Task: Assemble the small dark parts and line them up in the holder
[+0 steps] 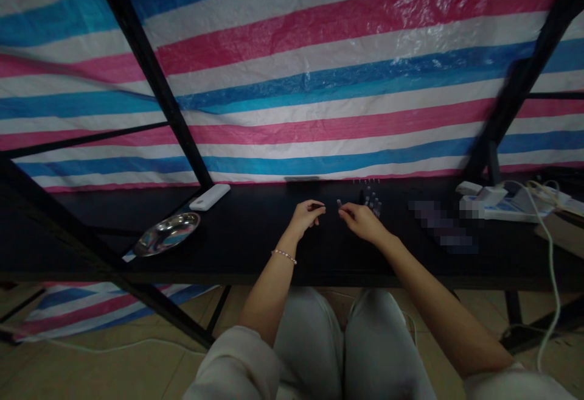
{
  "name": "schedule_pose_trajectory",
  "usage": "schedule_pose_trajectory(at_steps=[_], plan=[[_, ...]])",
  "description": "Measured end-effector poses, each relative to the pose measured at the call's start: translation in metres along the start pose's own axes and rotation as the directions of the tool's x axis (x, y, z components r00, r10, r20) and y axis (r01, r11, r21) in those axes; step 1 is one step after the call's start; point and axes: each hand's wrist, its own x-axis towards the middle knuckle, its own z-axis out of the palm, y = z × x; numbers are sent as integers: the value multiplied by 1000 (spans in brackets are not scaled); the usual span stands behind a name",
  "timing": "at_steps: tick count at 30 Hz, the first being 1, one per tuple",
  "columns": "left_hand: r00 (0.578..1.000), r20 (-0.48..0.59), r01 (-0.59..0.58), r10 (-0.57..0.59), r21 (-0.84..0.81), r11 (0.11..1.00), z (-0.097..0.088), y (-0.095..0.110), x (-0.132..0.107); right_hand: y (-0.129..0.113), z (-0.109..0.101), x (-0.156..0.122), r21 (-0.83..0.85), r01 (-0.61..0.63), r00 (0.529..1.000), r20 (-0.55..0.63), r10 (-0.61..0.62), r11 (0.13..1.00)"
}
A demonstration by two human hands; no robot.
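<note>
Over the black table, my left hand [306,216] is closed in a pinch on a small dark slim piece [318,206], whose kind is too small to make out. Just to its right, the fingers of my right hand [360,220] pinch a small clear cap-like piece [339,203]. A narrow gap separates the two hands. Behind my right hand stand several small clear tube-like pieces [375,204], partly hidden by it, with a dark upright piece [362,196] beside them. A row of tiny pale pieces [366,181] lies at the table's back edge.
On the left of the black table [255,248] are a shiny metal dish [168,234] and a white oblong box [210,197]. To the right lie a blurred flat object [442,226] and a white power strip [506,208] with cables. Black frame posts [150,71] and a striped sheet [319,83] stand behind.
</note>
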Motion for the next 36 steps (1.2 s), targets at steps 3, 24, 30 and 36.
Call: schedule_pose_trajectory(at_steps=[3, 24, 30, 36], plan=[[1000, -5, -19, 19, -83, 996, 0, 5, -4, -4, 17, 13, 63, 12, 997, -82, -7, 998], [997, 71, -35, 39, -52, 998, 9, 6, -12, 20, 45, 1, 32, 152, 979, -144, -146, 988], [995, 90, -45, 37, 86, 995, 12, 1, -10, 21, 47, 2, 45, 150, 979, -144, -142, 988], [989, 130, -82, 70, 91, 993, 13, -5, -6, 18, 48, 1, 116, 191, 966, -200, -165, 975]])
